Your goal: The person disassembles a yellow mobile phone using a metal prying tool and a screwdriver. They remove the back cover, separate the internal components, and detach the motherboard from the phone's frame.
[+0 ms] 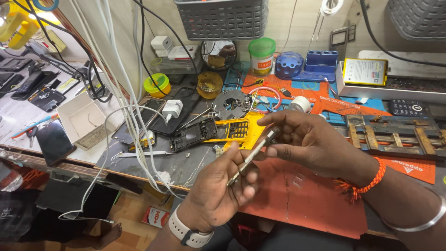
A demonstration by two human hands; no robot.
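My left hand (218, 190), with a white watch on its wrist, and my right hand (304, 142), with an orange thread band and a metal bangle, together hold a thin silver metal tool (253, 153) like tweezers, slanted above the orange work mat (297, 195). The right fingers pinch its upper end, the left fingers grip its lower end. Just behind the hands lie a yellow phone frame (239, 130) and a dark phone circuit board (193, 135) on the bench.
White cables (134, 116) hang across the left with a white charger (173, 109). Small tubs, a round mirror, a blue tool stand (320, 62), a metal clamp jig (395, 135) and grey baskets crowd the back. Phones and a white box (81, 118) lie left.
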